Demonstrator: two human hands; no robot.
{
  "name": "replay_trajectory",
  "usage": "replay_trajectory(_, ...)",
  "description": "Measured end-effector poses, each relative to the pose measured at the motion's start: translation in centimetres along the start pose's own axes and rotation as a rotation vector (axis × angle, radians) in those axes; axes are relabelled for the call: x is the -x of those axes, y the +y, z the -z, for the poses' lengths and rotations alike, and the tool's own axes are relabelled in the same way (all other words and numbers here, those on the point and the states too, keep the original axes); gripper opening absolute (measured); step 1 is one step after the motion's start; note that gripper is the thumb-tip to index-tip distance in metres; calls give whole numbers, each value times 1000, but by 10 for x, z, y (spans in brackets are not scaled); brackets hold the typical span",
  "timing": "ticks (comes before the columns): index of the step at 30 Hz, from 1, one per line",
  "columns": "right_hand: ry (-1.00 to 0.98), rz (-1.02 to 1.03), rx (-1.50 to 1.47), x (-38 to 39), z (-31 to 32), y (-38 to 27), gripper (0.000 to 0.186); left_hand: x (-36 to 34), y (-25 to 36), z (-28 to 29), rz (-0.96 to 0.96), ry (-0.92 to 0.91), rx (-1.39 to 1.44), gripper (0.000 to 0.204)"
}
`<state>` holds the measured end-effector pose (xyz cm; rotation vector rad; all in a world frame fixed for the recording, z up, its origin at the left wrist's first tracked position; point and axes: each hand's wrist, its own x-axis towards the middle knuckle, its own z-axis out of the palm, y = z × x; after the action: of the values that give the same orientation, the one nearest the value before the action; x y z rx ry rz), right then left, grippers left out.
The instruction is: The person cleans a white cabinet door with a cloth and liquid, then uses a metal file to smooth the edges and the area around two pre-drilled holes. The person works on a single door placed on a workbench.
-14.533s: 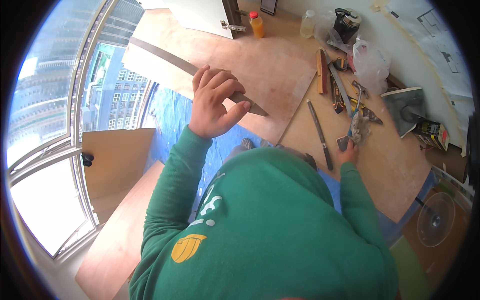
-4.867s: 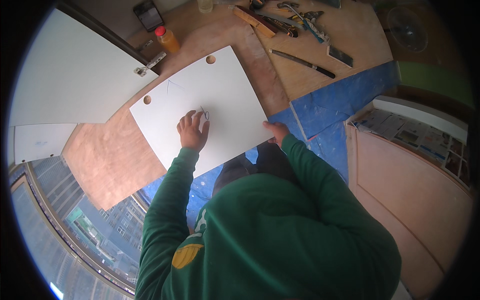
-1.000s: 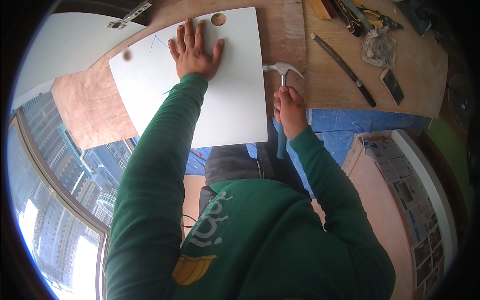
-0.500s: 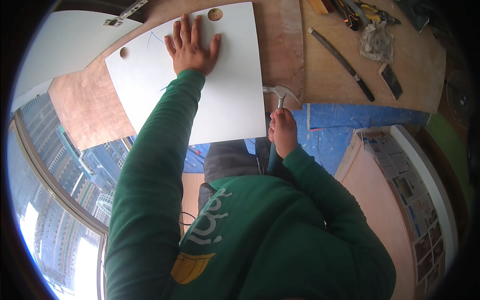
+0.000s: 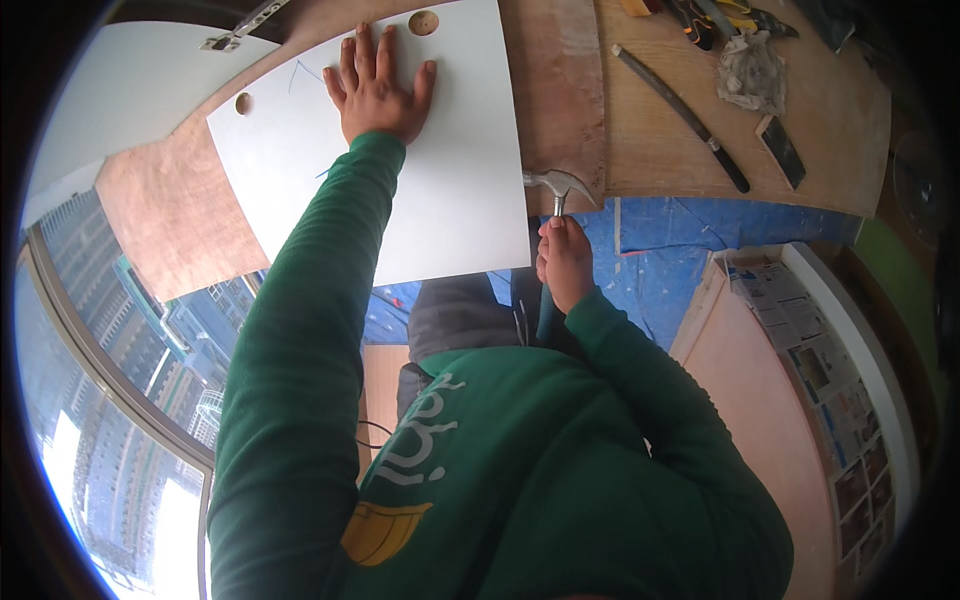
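Flatly, left hand (image 5: 382,103) spread on two-holed white panel (image 5: 455,185); right hand (image 5: 566,258) closed round claw hammer (image 5: 560,187); hammer face apparently touching panel edge

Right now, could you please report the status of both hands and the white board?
Left hand flat on white board. Right hand gripping hammer, its head at the board's right edge. Long tool lies apart, to the right.

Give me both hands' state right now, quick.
Left hand: open, fingers spread, palm down on the white panel.
Right hand: closed, grip around the handle of the claw hammer.
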<state>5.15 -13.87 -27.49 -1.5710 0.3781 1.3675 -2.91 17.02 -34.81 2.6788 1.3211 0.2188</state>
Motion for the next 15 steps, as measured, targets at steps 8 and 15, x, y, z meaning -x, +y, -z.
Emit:
replay_trajectory(8,96,319,212,-32,38,-81,24,2,2,9,29,-58,-33,77)
replay_trajectory(15,457,822,811,-105,101,-160,20,0,4,8,34,-64,-33,77)
